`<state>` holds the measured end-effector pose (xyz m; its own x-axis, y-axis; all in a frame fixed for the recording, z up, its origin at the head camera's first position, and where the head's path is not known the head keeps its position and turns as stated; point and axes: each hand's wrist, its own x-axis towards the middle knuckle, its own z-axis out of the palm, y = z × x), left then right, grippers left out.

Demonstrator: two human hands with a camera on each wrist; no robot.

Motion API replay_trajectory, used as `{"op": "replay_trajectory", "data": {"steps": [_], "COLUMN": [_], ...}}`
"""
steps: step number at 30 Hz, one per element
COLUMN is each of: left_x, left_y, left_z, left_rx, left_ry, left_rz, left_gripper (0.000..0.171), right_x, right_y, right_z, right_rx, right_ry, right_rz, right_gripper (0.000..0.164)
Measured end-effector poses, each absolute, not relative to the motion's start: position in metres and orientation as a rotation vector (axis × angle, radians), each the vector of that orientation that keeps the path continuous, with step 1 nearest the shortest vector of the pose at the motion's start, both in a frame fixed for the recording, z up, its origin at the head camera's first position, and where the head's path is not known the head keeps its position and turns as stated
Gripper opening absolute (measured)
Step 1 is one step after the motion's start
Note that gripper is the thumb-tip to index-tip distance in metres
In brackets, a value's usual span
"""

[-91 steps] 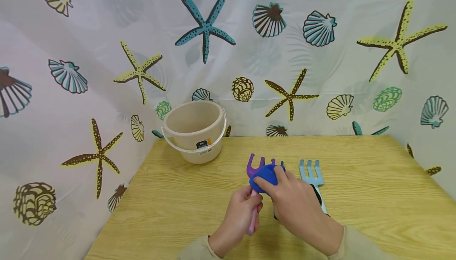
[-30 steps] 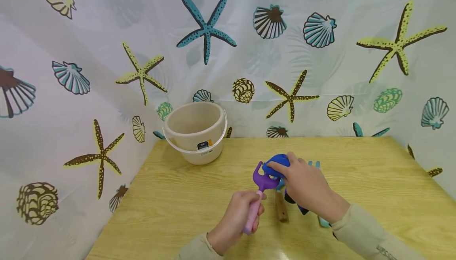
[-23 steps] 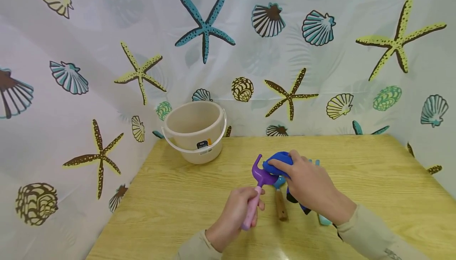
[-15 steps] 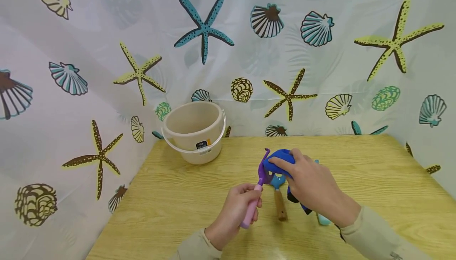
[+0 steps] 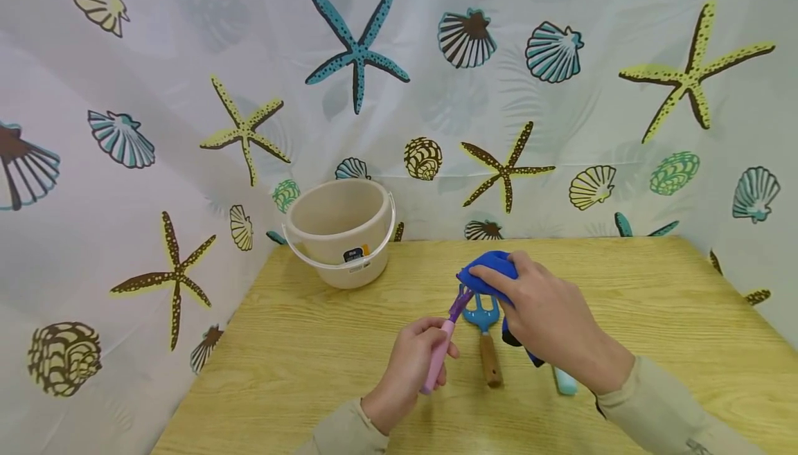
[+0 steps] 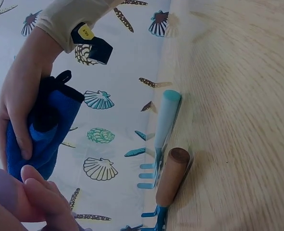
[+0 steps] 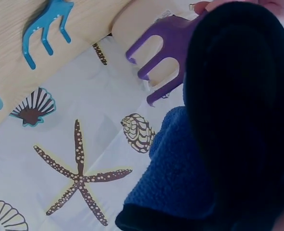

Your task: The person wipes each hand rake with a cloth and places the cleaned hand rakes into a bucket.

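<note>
Head view: one beige bucket (image 5: 333, 251) stood far left. Near centre, the left hand (image 5: 408, 361) gripped one purple fork (image 5: 459, 305) by its pink handle (image 5: 438, 358); the right hand (image 5: 551, 316) grasped one blue cloth (image 5: 489, 275), hiding the tines' tips. Rightward on the table (image 5: 280, 365) lay one blue fork (image 5: 488, 351) and, mostly blocked by that hand, one pale fork (image 5: 566, 380).

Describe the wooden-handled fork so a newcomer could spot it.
On the table, right of the cream bucket in the head view, lies a blue fork. Its brown wooden handle separates it from the pink-handled purple fork and turquoise-handled fork.
</note>
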<state>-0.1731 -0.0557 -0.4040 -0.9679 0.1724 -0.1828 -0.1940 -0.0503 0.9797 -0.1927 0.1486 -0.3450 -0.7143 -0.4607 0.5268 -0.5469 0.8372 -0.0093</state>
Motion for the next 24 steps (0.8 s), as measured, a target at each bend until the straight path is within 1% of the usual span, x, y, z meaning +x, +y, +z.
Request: {"op": "replay_trajectory", "data": {"steps": [10, 15, 22, 24], "left_x": [-0.171, -0.169, -0.162, -0.161], "left_y": [-0.055, -0.053, -0.048, -0.047], "left_z": [-0.407, -0.409, -0.411, -0.411], "left_rx": [0.009, 0.051, 0.095, 0.094], "left_ry": [1.919, 1.983, 2.060, 2.068], "left_rz": [2.145, 2.114, 2.058, 2.062], "left_gripper": [0.034, 0.031, 0.026, 0.026], "right_x": [-0.195, -0.193, -0.198, -0.199], "right_y": [0.143, 0.133, 0.117, 0.113], "right_z": [-0.361, -0.367, -0.374, -0.375], "right_rx": [0.726, 0.752, 0.764, 0.758], "right_ry": [-2.658, -2.707, -2.629, -2.613], "right_rz": [0.051, 0.005, -0.025, -0.043], "right_gripper": [0.045, 0.048, 0.056, 0.055]}}
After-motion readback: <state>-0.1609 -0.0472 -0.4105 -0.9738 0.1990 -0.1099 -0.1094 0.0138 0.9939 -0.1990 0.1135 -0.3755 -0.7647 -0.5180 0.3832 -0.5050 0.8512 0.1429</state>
